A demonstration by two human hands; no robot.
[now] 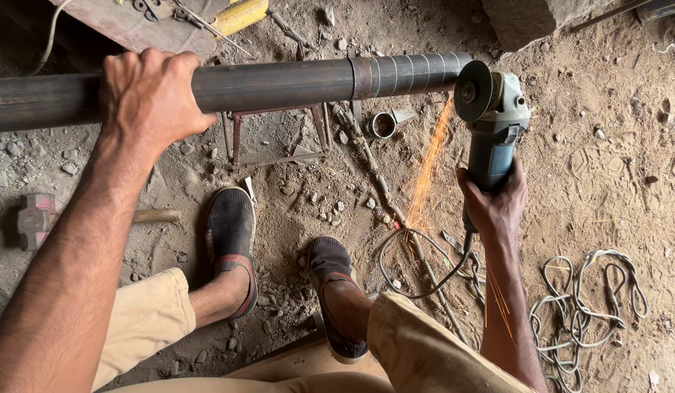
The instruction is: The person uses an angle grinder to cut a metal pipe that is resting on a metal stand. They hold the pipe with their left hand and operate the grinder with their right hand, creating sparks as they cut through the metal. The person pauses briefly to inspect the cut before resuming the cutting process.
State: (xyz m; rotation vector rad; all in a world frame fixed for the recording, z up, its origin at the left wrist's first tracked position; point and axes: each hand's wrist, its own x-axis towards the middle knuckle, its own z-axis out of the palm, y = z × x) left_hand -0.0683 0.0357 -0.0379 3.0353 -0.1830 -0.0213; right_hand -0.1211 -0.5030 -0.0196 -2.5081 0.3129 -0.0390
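A long dark steel pipe (279,84) lies level across the upper view on a small metal stand (279,138). My left hand (150,94) wraps over the pipe at its left part. My right hand (494,204) grips the body of a blue-grey angle grinder (497,120). Its disc (473,90) touches the pipe's right end, where several cut rings show. Orange sparks (428,171) stream down toward the ground.
Dirt floor with stones and scrap. A short cut ring of pipe (383,125) lies under the pipe. A sledgehammer (36,218) rests at left, coiled cable (592,306) at lower right. My two feet in dark shoes (232,233) stand below the stand.
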